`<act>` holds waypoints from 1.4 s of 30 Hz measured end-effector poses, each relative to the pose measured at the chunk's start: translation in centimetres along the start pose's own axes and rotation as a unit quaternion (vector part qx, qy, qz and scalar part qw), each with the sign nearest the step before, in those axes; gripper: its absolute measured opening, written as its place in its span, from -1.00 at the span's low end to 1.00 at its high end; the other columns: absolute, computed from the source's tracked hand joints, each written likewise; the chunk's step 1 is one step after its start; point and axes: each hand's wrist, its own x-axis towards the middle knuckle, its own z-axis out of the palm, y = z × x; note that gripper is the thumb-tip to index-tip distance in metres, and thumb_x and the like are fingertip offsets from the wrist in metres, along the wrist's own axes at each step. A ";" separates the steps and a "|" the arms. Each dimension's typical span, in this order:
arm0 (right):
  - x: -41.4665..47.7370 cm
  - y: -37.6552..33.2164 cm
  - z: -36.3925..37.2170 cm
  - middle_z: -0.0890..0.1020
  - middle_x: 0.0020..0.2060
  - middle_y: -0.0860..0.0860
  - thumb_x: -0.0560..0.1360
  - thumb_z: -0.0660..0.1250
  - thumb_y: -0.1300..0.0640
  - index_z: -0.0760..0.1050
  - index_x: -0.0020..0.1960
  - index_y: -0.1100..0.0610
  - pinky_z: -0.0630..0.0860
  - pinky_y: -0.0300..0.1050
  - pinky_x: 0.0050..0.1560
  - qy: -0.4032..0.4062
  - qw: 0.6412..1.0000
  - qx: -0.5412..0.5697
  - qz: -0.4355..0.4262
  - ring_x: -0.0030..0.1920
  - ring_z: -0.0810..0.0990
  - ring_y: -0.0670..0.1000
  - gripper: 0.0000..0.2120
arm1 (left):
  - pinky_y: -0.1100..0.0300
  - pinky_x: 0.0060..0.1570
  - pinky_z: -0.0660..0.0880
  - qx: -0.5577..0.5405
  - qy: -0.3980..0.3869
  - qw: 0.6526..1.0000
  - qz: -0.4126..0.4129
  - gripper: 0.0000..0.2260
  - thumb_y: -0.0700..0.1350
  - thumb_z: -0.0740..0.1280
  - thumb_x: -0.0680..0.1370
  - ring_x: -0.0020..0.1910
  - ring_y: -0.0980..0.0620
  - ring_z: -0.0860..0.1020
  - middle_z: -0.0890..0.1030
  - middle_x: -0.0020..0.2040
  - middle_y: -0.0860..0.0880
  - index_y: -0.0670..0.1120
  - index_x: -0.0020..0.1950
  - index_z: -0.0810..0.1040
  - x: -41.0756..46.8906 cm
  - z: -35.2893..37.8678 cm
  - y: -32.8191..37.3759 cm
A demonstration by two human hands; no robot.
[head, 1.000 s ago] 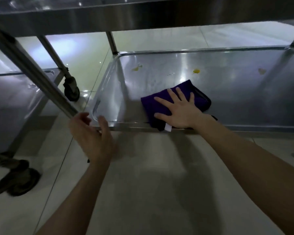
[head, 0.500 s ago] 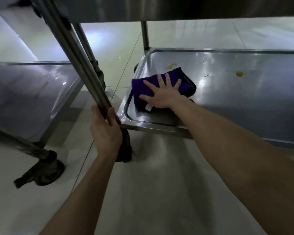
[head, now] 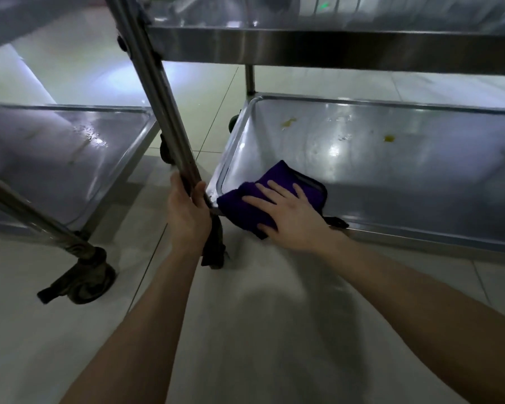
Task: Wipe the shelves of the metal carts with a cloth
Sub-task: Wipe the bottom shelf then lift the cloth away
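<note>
A folded purple cloth [head: 286,179] lies on the near left corner of the bottom shelf [head: 405,176] of a steel cart. My right hand [head: 292,217] presses flat on the cloth with straight, spread fingers. Part of the cloth hangs over the shelf's front rim. My left hand [head: 187,214] grips the cart's front left upright post [head: 155,91] just above the shelf corner. Yellow stains [head: 389,138] and dried spots mark the shelf farther back.
A second steel cart's low shelf [head: 56,153] stands at the left, with its caster wheel [head: 82,284] on the pale tiled floor. The upper shelf edge [head: 333,51] of the cart being wiped runs overhead. A black caster [head: 215,246] sits under the gripped post.
My left hand has gone from open near the rim to gripping the post. My right hand slid the cloth left along the shelf and then back to the near left corner.
</note>
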 end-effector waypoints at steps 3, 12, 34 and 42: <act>-5.4 3.4 -1.7 0.24 0.70 -0.07 0.65 0.40 -0.06 0.17 0.70 -0.25 0.04 0.28 0.68 -0.002 1.000 0.027 0.012 0.72 0.11 -0.01 -0.29 | 0.15 -0.07 0.55 -0.014 -0.011 1.000 -0.017 -0.73 -0.07 0.30 0.76 -0.06 0.19 0.62 0.60 0.03 0.06 -0.04 0.46 0.43 -0.2 -0.1 0.5; -13.7 6.1 -4.3 0.58 0.48 0.01 0.55 0.48 0.33 0.54 0.54 -0.07 0.39 0.23 0.51 0.065 0.989 0.096 0.091 0.49 0.52 0.14 -0.38 | 0.06 -0.09 0.58 0.001 0.019 0.999 -0.032 -0.88 -0.05 0.37 0.67 -0.15 0.14 0.59 0.62 -0.04 0.04 0.00 0.19 0.51 -7.8 3.3 3.3; -24.6 -16.0 -46.7 0.55 0.46 -0.04 0.63 0.41 0.19 0.39 0.63 -0.13 0.54 -0.02 0.38 -0.030 0.929 0.240 0.280 0.34 0.56 0.02 -0.38 | 0.04 0.38 0.51 0.247 -0.521 0.817 0.003 -0.57 0.04 0.34 0.73 0.37 -0.01 0.55 0.50 0.50 -0.04 -0.03 0.58 0.46 -3.8 -25.1 40.9; -35.2 -20.3 -63.7 0.53 0.41 -0.17 0.62 0.43 0.22 0.37 0.63 -0.16 0.55 -0.11 0.35 0.118 0.827 0.277 0.475 0.31 0.55 -0.11 -0.35 | 0.14 0.39 0.42 0.258 -0.603 0.734 0.177 -0.55 0.03 0.31 0.74 0.46 -0.03 0.52 0.44 0.57 -0.02 -0.02 0.63 0.41 -2.0 -27.7 62.8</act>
